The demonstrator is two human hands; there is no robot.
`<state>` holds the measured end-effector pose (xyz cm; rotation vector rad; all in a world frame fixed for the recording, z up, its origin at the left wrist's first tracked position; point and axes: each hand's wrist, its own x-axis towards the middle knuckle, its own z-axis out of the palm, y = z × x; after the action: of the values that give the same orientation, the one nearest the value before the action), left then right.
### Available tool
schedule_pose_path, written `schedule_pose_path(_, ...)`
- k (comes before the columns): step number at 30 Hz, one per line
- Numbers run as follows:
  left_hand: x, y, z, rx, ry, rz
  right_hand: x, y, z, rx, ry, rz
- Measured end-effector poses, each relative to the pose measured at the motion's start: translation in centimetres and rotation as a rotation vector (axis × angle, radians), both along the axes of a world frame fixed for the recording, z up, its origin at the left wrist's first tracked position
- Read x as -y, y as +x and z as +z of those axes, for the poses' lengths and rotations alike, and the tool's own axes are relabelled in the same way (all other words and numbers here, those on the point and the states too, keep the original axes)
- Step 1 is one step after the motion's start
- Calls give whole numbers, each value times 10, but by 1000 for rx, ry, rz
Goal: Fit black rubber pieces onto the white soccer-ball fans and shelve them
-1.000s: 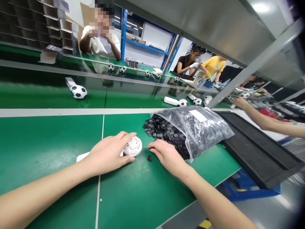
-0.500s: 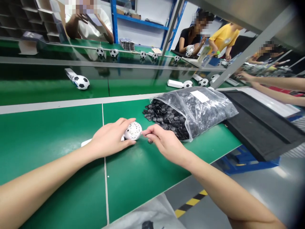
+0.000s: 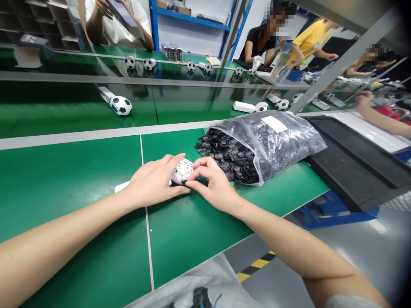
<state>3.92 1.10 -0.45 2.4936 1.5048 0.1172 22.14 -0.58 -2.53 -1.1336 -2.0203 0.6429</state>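
Observation:
My left hand (image 3: 154, 179) is wrapped round a white football-shaped ball (image 3: 184, 170) with an open lattice top. The ball's white handle (image 3: 122, 186) sticks out to the left from beneath my wrist, lying on the green table. At the ball's right side my right hand (image 3: 210, 182) has its thumb and fingertips pinched against the surface. A small black piece (image 3: 183, 182) shows low on the ball by these fingertips, partly hidden. Just beyond my right hand, loose black pieces (image 3: 224, 154) spill from a clear plastic bag (image 3: 289, 141).
A black tray (image 3: 356, 158) lies right of the bag. Behind a pale ledge, a finished-looking football on a handle (image 3: 121, 105) and several more rest on a green belt (image 3: 192, 115). People sit across the line; a co-worker's arm (image 3: 379, 115) reaches in at right.
My right hand has moved onto the ball's lower right side, where a black piece now shows. The footballs on the belt have shifted right in view. The co-worker's hand at right has pulled back.

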Motion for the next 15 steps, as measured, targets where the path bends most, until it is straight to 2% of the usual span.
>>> schedule_pose_path(6, -3, -3, 1, 49, -38, -2, -3, -3, -3, -31, -14, -1)
schedule_pose_path(12, -7, -3, 1, 163, -99, 62, -6, -4, -7, -163, -274, -39)
schedule_pose_path(15, -8, -1, 1, 205, -131, 80, -7, -5, -8, -166, -296, -46)
